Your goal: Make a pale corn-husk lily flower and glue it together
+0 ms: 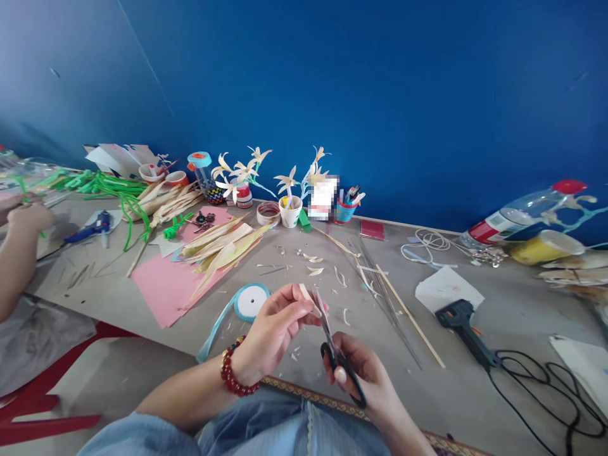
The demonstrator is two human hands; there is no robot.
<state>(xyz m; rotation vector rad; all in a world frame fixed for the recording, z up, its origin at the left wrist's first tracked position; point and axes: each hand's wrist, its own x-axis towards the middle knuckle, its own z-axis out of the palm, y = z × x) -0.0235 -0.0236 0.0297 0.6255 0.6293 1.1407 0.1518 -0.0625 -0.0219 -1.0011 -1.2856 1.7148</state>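
Pinched between the fingers of my left hand (pixel 280 320) is a small pale strip of corn husk (pixel 310 300). My right hand (pixel 363 367) grips black-handled scissors (pixel 342 370), whose blades point up and meet the strip's right side. Both hands are over the table's near edge. Just behind my left wrist lies a spool of light blue ribbon (pixel 252 302) with its loose end trailing toward me. Pale husk scraps (pixel 315 271) are scattered beyond my fingers.
Dried husks (pixel 228 247) cover pink paper (pixel 164 288) at left. Husk flowers stand in a paper cup (pixel 290 212) by the wall. Thin wires (pixel 387 304) lie right of centre. A black glue gun (pixel 468 332) and its cord are at right. A co-worker's hand (pixel 31 215) is far left.
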